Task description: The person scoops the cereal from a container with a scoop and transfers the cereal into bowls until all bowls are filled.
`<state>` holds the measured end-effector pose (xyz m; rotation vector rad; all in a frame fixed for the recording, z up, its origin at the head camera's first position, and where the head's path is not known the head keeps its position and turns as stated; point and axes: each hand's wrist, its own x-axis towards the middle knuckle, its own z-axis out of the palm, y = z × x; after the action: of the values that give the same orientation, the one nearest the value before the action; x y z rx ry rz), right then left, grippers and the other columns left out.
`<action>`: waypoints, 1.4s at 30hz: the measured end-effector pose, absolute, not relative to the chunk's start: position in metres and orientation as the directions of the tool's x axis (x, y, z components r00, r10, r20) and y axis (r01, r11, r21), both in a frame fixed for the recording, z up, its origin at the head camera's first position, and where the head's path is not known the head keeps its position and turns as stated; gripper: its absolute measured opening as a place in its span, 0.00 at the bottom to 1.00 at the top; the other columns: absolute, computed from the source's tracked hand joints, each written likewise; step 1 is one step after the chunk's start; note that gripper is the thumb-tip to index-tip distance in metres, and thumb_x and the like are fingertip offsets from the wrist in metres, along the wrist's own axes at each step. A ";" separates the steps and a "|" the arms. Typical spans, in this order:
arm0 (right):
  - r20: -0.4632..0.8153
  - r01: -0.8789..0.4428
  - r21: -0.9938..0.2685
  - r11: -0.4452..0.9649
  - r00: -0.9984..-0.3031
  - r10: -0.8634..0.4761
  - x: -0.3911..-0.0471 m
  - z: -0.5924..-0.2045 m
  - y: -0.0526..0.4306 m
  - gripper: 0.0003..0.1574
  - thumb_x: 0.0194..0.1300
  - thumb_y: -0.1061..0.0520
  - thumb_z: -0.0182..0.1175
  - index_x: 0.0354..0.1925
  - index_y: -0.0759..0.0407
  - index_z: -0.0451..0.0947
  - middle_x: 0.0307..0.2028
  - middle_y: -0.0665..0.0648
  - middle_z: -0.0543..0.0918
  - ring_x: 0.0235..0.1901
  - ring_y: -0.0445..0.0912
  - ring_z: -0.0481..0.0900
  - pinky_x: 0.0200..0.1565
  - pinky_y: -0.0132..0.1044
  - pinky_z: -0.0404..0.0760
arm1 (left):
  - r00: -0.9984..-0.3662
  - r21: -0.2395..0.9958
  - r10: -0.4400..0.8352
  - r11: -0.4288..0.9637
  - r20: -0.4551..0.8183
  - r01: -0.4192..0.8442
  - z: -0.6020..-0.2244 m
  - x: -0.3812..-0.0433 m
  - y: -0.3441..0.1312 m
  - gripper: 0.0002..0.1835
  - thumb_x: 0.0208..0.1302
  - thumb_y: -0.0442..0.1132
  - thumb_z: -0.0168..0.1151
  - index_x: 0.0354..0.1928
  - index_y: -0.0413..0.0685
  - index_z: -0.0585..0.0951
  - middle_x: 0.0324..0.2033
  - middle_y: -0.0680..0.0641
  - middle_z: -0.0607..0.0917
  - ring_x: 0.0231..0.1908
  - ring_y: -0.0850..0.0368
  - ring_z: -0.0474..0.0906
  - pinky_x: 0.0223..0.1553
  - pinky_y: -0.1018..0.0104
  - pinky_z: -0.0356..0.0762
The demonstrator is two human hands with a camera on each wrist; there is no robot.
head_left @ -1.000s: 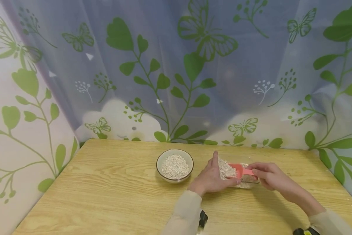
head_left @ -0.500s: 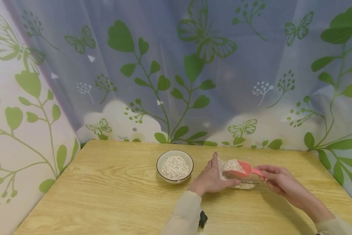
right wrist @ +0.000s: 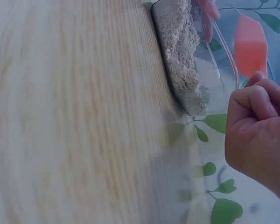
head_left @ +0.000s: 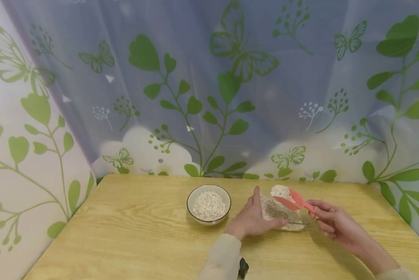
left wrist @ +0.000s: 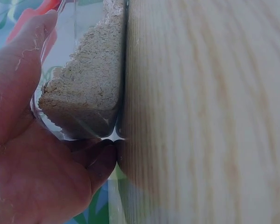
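Note:
In the head view my right hand (head_left: 340, 224) grips the handle of a pink scoop (head_left: 295, 202). The scoop, heaped with oats (head_left: 280, 191), hangs over a clear container (head_left: 295, 228) of oats. My left hand (head_left: 253, 221) holds the container's left end, thumb along the front side and fingers up the end wall. From the left wrist, the thumb (left wrist: 28, 51) lies against the clear side, with other fingers curled by the lower corner. Right wrist view: the scoop (right wrist: 251, 51) rises above the container's rim, its handle inside my curled fingers.
A bowl (head_left: 199, 222) with a dark rim, filled with oats, stands left of my left hand on the wooden table (head_left: 125, 233). Behind the table's far edge hangs a curtain (head_left: 181, 116) printed with leaves and butterflies.
The scoop has come up out of the container's oats, carrying a heap, as my right hand moved up and rightward. My left hand stays at the container. The head view has tilted slightly up.

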<state>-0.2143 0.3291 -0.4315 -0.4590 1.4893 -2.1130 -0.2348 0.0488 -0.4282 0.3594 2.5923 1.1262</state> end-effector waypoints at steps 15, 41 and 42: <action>-0.026 0.231 -0.927 -0.296 -0.826 -0.563 -0.212 -0.429 0.326 0.25 0.85 0.57 0.35 0.59 0.45 0.79 0.40 0.45 0.83 0.21 0.41 0.50 0.26 0.38 0.42 | -0.930 0.734 0.330 0.670 -0.163 0.109 -0.428 -0.233 0.048 0.69 0.52 0.75 0.68 0.82 0.68 0.32 0.82 0.41 0.52 0.78 0.39 0.58 0.73 0.40 0.66; 0.022 0.186 -0.923 -0.338 -0.849 -0.528 -0.207 -0.422 0.330 0.24 0.85 0.57 0.35 0.60 0.47 0.78 0.40 0.47 0.82 0.22 0.45 0.44 0.25 0.40 0.40 | -0.908 0.667 0.413 0.656 0.075 0.354 -0.407 -0.236 0.039 0.60 0.58 0.70 0.68 0.83 0.60 0.46 0.82 0.48 0.52 0.80 0.48 0.54 0.74 0.48 0.67; 0.024 0.182 -0.924 -0.337 -0.851 -0.525 -0.207 -0.421 0.330 0.24 0.85 0.57 0.35 0.60 0.47 0.78 0.40 0.47 0.82 0.22 0.45 0.44 0.25 0.40 0.40 | -0.901 0.648 0.423 0.662 0.091 0.376 -0.405 -0.237 0.038 0.60 0.58 0.71 0.68 0.83 0.60 0.47 0.82 0.49 0.52 0.80 0.49 0.53 0.75 0.49 0.66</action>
<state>-0.2071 0.3300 -0.4215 -0.4453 1.4708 -2.2163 -0.2366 0.0383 -0.4055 0.6751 2.8017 1.0691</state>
